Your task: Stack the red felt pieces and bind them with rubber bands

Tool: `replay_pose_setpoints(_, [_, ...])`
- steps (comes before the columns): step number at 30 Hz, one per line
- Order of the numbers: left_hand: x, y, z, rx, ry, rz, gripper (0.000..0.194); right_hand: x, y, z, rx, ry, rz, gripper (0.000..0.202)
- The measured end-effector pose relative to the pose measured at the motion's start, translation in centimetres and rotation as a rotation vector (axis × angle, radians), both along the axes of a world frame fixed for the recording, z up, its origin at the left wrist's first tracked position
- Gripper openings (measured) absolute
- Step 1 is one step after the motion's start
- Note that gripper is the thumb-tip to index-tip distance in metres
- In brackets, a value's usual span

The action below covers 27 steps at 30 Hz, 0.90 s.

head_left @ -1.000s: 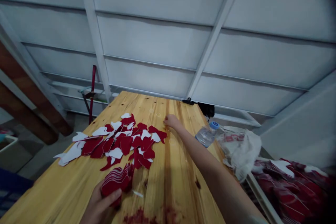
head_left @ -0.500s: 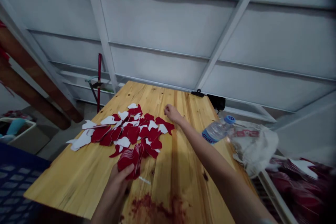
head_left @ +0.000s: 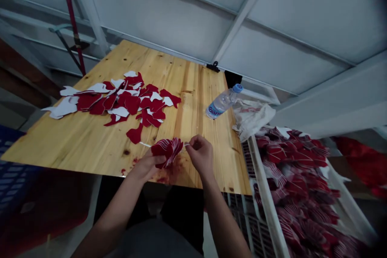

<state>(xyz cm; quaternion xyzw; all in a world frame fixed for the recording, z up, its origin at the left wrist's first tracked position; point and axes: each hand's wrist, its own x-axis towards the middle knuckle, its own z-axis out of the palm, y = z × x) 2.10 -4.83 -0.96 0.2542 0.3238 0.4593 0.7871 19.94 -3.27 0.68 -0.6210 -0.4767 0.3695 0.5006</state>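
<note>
Low in the middle of the frame, I see the left hand gripping a stack of red pieces, their white edges fanned toward the right, above the near side of the wooden bench. The right hand, just to the right of the stack, has its thumb and fingers pinched on a thin pale strand; I cannot tell whether the strand touches the stack. Loose red and white pieces lie heaped and overlapping left of centre, with one red piece at the heap's lower edge, near the stack. Right of centre I have a clear bottle with a blue cap on the bench, and a crumpled white bag at the bench's right edge. A pale-rimmed crate at lower right holds many red and white bundles.
</note>
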Motion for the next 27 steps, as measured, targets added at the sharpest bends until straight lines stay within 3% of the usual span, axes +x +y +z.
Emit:
replay_pose_setpoints(2, [0.1, -0.9, 0.0, 0.043, 0.069, -0.069, 0.048, 0.4, -0.5, -1.2, 0.001, 0.124, -0.198, 0.038])
replay_pose_setpoints(3, [0.1, -1.3, 0.2, 0.062, 0.116, -0.092, 0.045, 0.3, -0.7, -1.6, -0.026, 0.26, -0.223, 0.044])
replay_pose_setpoints(6, [0.2, -1.9, 0.9, 0.093, 0.238, -0.077, 0.04, -0.8, -1.2, -1.8, -0.113, 0.715, -0.089, 0.048])
replay_pose_setpoints(9, [0.2, -2.1, 1.6, 0.115, 0.291, -0.043, 0.04, -2.5, -2.1, -1.2, -0.128, 0.926, 0.142, 0.054])
replay_pose_setpoints(12, [0.2, -2.2, 1.8, 0.087, 0.276, -0.001, 0.039, -3.1, -3.0, -0.7, -0.118, 0.908, 0.335, 0.074])
replay_pose_setpoints(17, [0.7, -2.2, 1.7, 0.023, 0.247, 0.123, 0.04, -2.5, -4.2, -0.5, 0.004, 0.805, 0.431, 0.089])
replay_pose_setpoints(23, [0.9, -2.6, 1.6, 0.269, 0.599, 0.104, 0.026, -3.1, -4.5, -0.1, 0.078, 0.647, 0.261, 0.067])
replay_pose_setpoints(27, [-0.1, -2.6, 1.4, 0.493, 0.797, 0.053, 0.014, -2.7, -3.9, 0.3, -0.045, 0.59, 0.343, 0.05])
